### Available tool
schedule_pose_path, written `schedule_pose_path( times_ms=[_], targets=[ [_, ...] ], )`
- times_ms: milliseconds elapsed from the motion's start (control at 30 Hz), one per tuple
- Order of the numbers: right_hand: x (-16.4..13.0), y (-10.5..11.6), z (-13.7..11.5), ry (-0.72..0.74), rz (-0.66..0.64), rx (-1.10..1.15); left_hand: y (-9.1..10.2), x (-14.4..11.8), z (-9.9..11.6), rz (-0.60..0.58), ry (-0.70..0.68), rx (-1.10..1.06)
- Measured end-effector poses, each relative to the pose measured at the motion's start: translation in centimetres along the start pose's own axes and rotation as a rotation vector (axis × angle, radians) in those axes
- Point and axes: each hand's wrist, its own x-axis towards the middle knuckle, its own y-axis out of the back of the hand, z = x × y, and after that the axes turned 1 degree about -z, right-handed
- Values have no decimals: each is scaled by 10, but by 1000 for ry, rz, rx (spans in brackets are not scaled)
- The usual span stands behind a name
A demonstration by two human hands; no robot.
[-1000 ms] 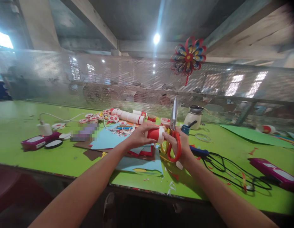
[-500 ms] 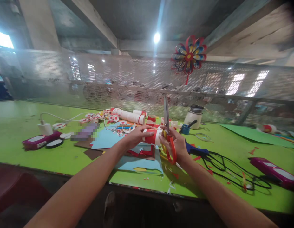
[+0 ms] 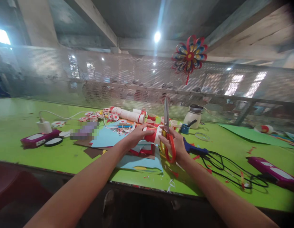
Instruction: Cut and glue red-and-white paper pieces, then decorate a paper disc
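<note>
Red and white, the roll was held between both hands, above the paper on the desk. Over my remote feed I saw the left hand with its grip around the red part, I judged to steady it; the right hand had its grip on the scissors and seemed to touch the white end too. The blades pointed up, probably to clear the roll. A purple box bore a pale label; I could read no writing.
</note>
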Motion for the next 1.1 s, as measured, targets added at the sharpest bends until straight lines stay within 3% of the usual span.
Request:
schedule_pose_path(
  times_ms=[300,467,600,733,867,1100],
  targets=[
    [3,2,4,-106,12,63,-1,4,0,84,-17,62],
    [5,0,4,-134,47,166,-2,2,8,148,-156,248],
    [6,-1,4,-94,89,125,1,2,14,177,-205,381],
    [5,-1,-3,-84,79,104,0,3,17,192,-244,313],
    [3,-2,-10,-90,67,164,-5,-1,19,220,-196,220],
    [5,-3,-3,-117,61,414,-10,-5,19,58,-126,-103]
  ],
)
